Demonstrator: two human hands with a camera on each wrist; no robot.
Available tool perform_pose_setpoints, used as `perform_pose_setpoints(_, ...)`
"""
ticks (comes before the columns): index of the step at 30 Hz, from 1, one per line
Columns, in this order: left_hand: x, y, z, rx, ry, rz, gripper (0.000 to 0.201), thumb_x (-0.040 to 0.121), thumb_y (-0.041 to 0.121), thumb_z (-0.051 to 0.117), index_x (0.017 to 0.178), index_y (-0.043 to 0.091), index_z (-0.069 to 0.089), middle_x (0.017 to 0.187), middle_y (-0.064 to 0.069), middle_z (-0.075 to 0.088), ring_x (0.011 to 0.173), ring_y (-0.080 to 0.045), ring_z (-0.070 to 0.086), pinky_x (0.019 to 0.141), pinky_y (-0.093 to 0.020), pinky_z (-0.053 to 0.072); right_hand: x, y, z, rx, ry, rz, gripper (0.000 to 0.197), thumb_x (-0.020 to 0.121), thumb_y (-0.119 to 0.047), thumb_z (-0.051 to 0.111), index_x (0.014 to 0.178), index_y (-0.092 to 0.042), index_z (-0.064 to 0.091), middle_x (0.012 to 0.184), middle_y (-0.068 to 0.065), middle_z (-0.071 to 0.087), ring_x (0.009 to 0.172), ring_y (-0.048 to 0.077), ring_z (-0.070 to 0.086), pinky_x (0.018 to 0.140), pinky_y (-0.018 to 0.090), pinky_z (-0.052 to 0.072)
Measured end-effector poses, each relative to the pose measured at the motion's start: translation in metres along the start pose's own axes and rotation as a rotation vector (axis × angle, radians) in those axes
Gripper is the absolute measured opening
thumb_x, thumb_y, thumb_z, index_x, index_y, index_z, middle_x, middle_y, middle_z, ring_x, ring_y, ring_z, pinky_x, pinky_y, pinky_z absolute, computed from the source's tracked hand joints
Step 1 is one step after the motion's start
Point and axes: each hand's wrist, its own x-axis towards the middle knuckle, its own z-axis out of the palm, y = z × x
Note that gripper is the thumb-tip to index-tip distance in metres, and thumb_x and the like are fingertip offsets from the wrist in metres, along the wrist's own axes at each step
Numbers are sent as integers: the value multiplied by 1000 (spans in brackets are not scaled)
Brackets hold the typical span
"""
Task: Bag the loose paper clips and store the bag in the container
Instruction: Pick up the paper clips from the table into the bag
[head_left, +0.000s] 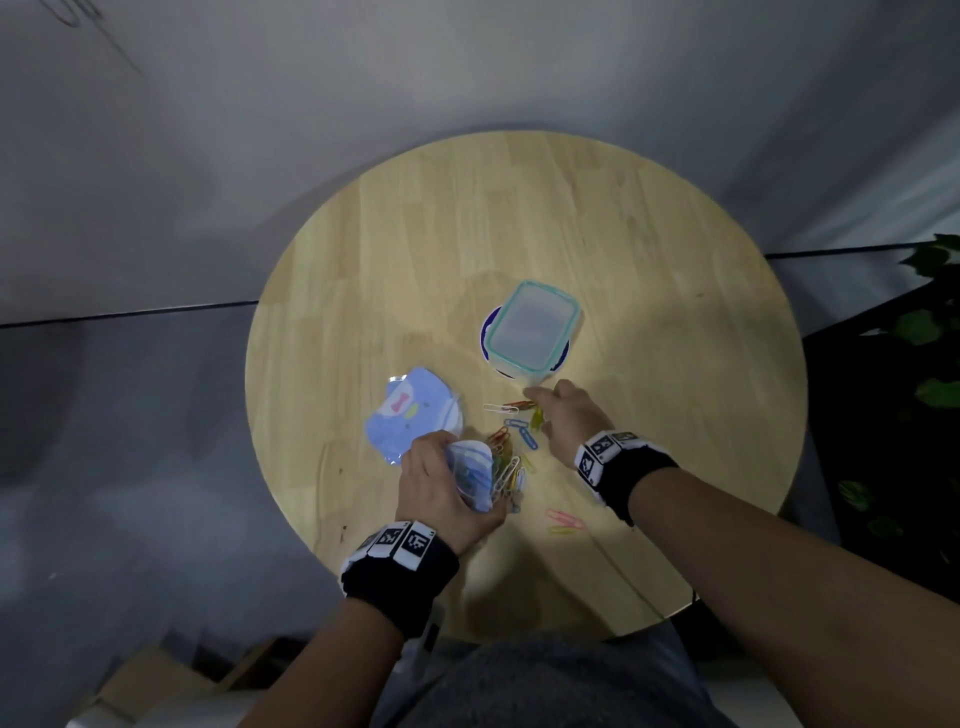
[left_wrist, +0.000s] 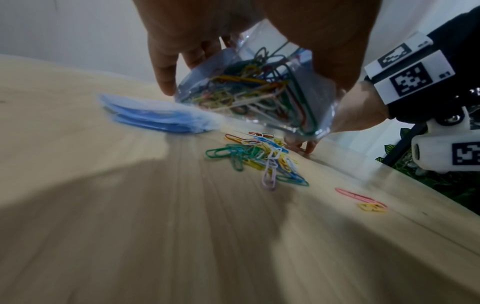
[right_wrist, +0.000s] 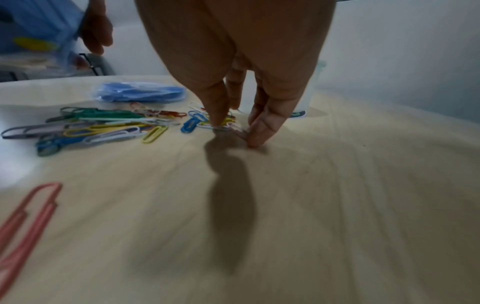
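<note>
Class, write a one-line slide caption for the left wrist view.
Left hand holds a clear bag of paper clips above loose clips on the wooden table.

head view overhead, wrist views low, close, sharing paper clips (left_wrist: 259, 156)

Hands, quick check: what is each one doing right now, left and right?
Left hand: grips the clear bag, partly filled with clips.
Right hand: fingertips down on the table, pinching at loose paper clips.
</note>
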Motion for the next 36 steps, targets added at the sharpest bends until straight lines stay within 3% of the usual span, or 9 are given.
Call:
perform_pose_setpoints(3, -1, 0, -1, -2, -6, -6, 88, 43, 50, 74, 114, 16, 34, 101, -9, 47, 93, -30, 51, 81, -35, 45, -3, 2, 2, -65, -10, -61, 50, 89, -16, 56, 137, -22, 44, 120, 13, 43, 116, 32, 41, 96, 40, 44)
perform_pose_setpoints(10, -3, -1, -1, 19, -46, -44, 95, 41, 54, 75, 115, 4, 42, 102, -10, 47, 94, -30, 51, 82, -34, 44, -17, 8, 6, -113, -4, -84, 35, 86, -17, 60, 120, -9, 53, 119, 14, 48, 113, 33, 46, 87, 39, 48)
perform_pose_setpoints(14, -4, 1, 2, 11, -66, -68, 99, 41, 58, 75, 116, 2, 44, 103, -10, 47, 96, -29, 50, 85, -35, 43, -15, -7, 7, -54, 97, -116, 45, 86, -28, 58, 128, -16, 49, 124, 9, 50, 117, 30, 46, 92, 39, 46)
perform_pose_setpoints(18, -5, 2, 3, -7, -66, -81, 99, 40, 64, 62, 114, 0, 44, 101, -10, 47, 96, -30, 51, 84, -38, 45, -1, -31, 7, -67, 60, -58, 47, 88, -42, 53, 128, -17, 48, 123, 7, 52, 117, 29, 46, 95, 40, 42)
perform_pose_setpoints(20, -5, 6, 2, -20, -61, -91, 100, 40, 64, 60, 115, 0, 44, 101, -11, 48, 97, -31, 51, 85, -40, 46, 6, -38, 7, -83, 38, -5, 41, 89, -38, 54, 121, -13, 51, 122, 9, 50, 116, 31, 46, 93, 41, 42)
perform_pose_setpoints(24, -4, 5, 0, -17, -68, -103, 99, 39, 64, 60, 114, 0, 44, 102, -10, 47, 97, -28, 49, 85, -40, 45, 13, -40, 11, -95, 64, -15, 18, 88, -12, 52, 105, -10, 56, 114, 11, 53, 110, 34, 49, 89, 41, 44)
perform_pose_setpoints(29, -9, -1, 3, -32, -66, -84, 91, 42, 62, 61, 109, 2, 49, 101, -5, 48, 97, -24, 48, 84, -33, 42, 1, -18, -1, 63, 126, 36, 11, 85, -17, 56, 90, -14, 65, 99, 11, 63, 97, 33, 57, 80, 36, 46)
perform_pose_setpoints(33, -13, 8, 0, -59, -21, -44, 97, 41, 63, 65, 114, 3, 45, 99, 2, 37, 97, -26, 48, 84, -28, 36, -10, 4, -5, 41, 79, 60, 16, 86, -15, 56, 100, -12, 65, 106, 12, 60, 104, 32, 55, 81, 37, 46)
perform_pose_setpoints(36, -13, 12, 1, -57, -19, -24, 93, 42, 56, 74, 114, 4, 47, 98, 5, 35, 98, -26, 49, 85, -26, 34, -15, 9, -1, 29, 47, 53, 42, 83, -25, 65, 123, -14, 54, 123, 9, 50, 118, 29, 44, 93, 39, 45)
